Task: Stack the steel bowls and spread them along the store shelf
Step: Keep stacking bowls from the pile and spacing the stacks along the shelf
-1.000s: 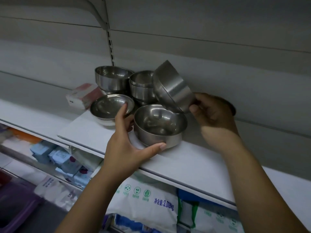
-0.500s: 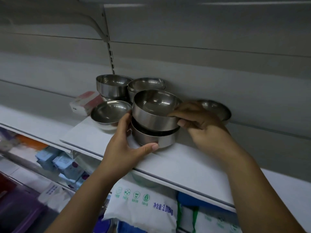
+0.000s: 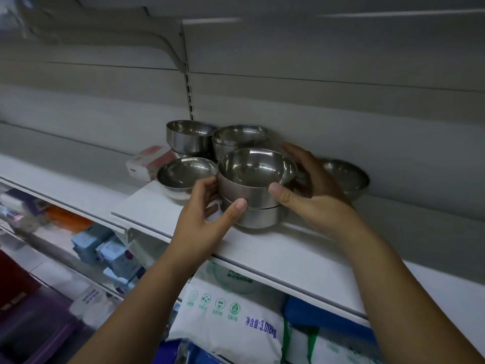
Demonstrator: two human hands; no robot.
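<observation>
Two nested steel bowls form a front stack (image 3: 256, 179) on the white shelf (image 3: 275, 248). My left hand (image 3: 207, 219) grips the stack's left side, thumb on the lower bowl. My right hand (image 3: 312, 195) holds its right side, thumb on the upper bowl's wall. A single shallow bowl (image 3: 185, 174) sits just left of the stack. Behind stand a back-left stack (image 3: 190, 136) and a back-middle stack (image 3: 240, 139). Another lone bowl (image 3: 346, 177) rests to the right, partly hidden by my right hand.
A pink and white box (image 3: 148, 162) lies at the left of the bowls against the grey back panel. A shelf bracket (image 3: 183, 61) hangs above. Below the shelf are white detergent bags (image 3: 231, 319) and blue packs (image 3: 105, 248).
The bowl my right hand held tilted a second ago now sits nested in the front bowl. My right hand has shifted to the stack's side, and my left hand rose to grip both bowls.
</observation>
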